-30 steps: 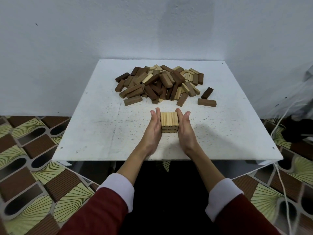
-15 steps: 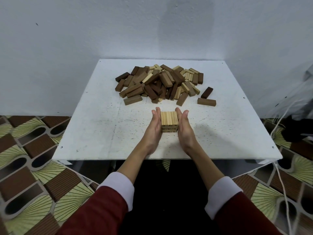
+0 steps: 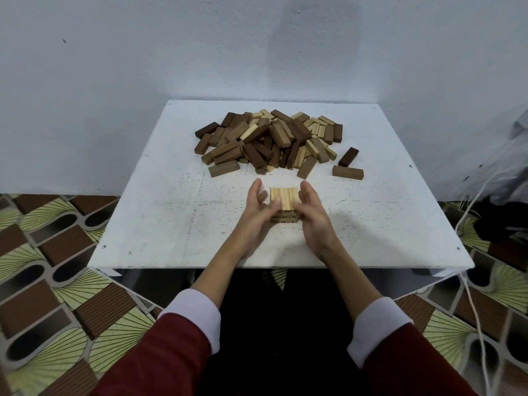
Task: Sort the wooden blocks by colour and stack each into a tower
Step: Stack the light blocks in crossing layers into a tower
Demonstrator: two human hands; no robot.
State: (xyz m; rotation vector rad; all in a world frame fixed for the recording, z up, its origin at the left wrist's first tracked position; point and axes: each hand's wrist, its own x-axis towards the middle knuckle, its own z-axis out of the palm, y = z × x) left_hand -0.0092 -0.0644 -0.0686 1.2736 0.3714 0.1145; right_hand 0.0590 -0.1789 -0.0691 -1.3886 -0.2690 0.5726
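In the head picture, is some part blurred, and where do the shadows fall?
Head view: the left hand is smeared by motion blur at its fingers, the right hand less so; the light tower and block pile stay sharp. A soft shadow lies on the white table right of the hands; wide-angle bending curves the edges.

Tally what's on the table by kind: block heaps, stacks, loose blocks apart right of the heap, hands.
Mixed heap of light and dark wooden blocks: 1
Stack of light wooden blocks: 1
Loose blocks, dark brown wooden block and mid-brown wooden block: 2
Hands, left hand and right hand: 2
Total: 6
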